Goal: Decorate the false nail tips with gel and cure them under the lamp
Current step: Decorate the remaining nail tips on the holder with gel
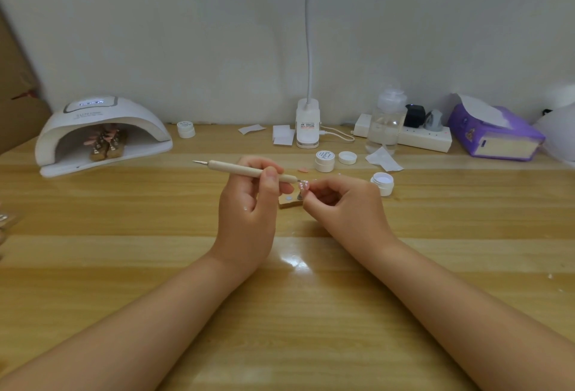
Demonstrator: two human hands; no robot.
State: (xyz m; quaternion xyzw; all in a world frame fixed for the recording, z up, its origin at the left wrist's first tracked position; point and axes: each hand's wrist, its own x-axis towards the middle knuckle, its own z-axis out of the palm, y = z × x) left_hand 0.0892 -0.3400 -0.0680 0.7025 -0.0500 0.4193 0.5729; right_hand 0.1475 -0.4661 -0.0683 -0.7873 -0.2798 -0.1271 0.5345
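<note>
Mid-task. Several nail tips (104,137) already on stands inside cure lamp (102,132). Left grip (249,201) held dotting tool (249,170); right grip (339,201) pinched current tip (304,185) above counter (124,235). Curing outstanding.

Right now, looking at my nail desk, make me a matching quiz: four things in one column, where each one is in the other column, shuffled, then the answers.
Things:
1. dotting tool
2. nail stands
3. open gel pot
4. tissue pack

Places:
A. far right of the table, by the wall
B. inside the curing lamp
C. on the table just right of the right hand
D. gripped in the left hand

Pairs: 1-D, 2-B, 3-C, 4-A
</note>
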